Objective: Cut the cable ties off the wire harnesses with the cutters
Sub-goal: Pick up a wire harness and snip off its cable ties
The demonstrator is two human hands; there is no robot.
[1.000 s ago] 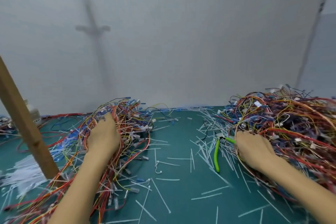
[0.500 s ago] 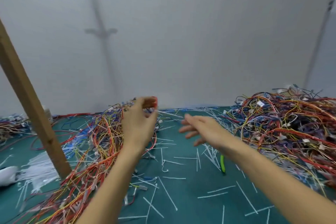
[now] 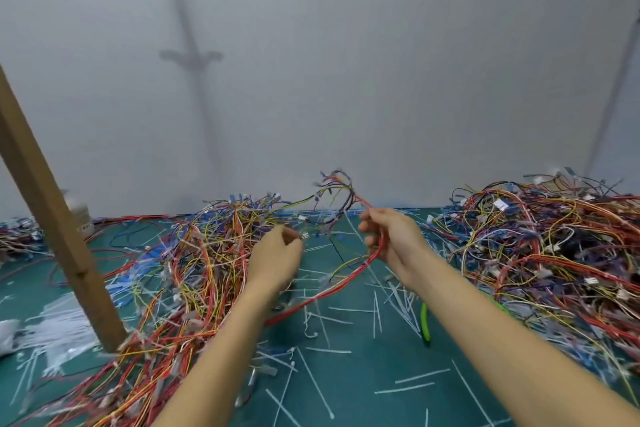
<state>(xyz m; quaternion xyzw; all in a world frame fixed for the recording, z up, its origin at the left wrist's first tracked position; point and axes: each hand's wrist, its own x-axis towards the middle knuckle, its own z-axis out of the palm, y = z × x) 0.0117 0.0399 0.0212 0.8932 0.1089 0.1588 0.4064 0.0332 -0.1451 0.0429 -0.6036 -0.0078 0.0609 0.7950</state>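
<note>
A wire harness [image 3: 341, 282] with red, yellow and dark wires hangs between my two hands above the green mat. My left hand [image 3: 277, 258] pinches one end of it next to the left pile [image 3: 194, 263]. My right hand [image 3: 393, 241] is closed around the red strand, lifting its upper end. The green-handled cutters [image 3: 424, 322] lie on the mat under my right forearm, in neither hand. A large heap of tangled harnesses [image 3: 554, 253] sits at the right.
Cut white cable ties [image 3: 311, 378] are scattered over the green mat [image 3: 363, 402]. A slanted wooden post [image 3: 59, 229] stands at the left, with a heap of white ties [image 3: 55, 329] at its foot. A grey wall closes the back.
My right hand let go of the cutters at the right pile and crossed to the middle. Both hands now hold a harness that my left hand drew up from the left pile.
</note>
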